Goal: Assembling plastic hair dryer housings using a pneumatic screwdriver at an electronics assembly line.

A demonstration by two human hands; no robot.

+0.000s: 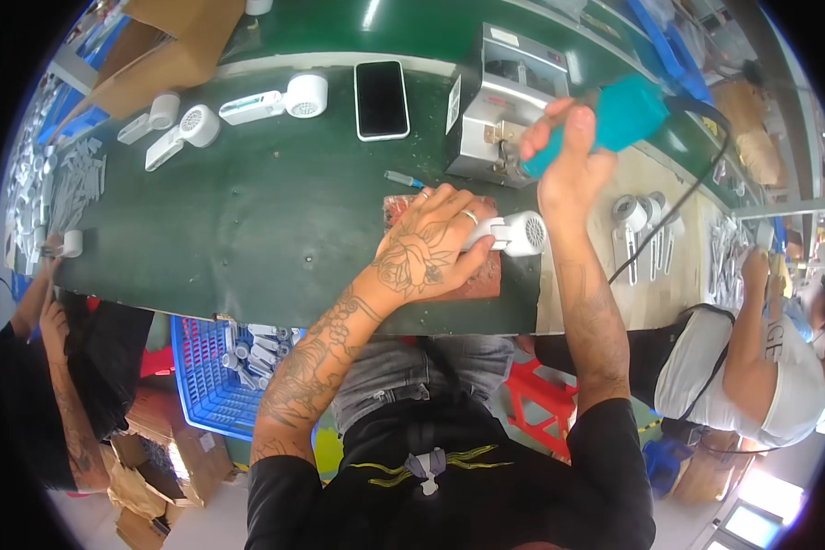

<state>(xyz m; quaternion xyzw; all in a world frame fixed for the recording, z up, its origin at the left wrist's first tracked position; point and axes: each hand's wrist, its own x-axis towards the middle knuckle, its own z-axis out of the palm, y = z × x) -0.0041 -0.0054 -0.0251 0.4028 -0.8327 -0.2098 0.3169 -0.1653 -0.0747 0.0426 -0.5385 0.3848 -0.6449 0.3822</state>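
My left hand (428,240) is closed round the handle of a white handheld fan (525,234), pressing it down on a worn red pad (479,282). The fan's round slotted head points right, past the thumb; most of its handle is hidden under the fingers. Up and to the right, my right hand (573,160) grips a teal corded hand tool (631,112), held apart from the fan. The tool's exact kind does not show. Just beyond my left fingers lies a blue and grey pen-like object (403,180).
A grey metal machine (495,128) stands behind the pad, with a phone (382,101) to its left. White fans (306,96) lie at the back left, others (631,215) on the right. The tool's black cable (674,215) loops at right. A blue basket (213,390) holds parts. Two co-workers sit at the sides.
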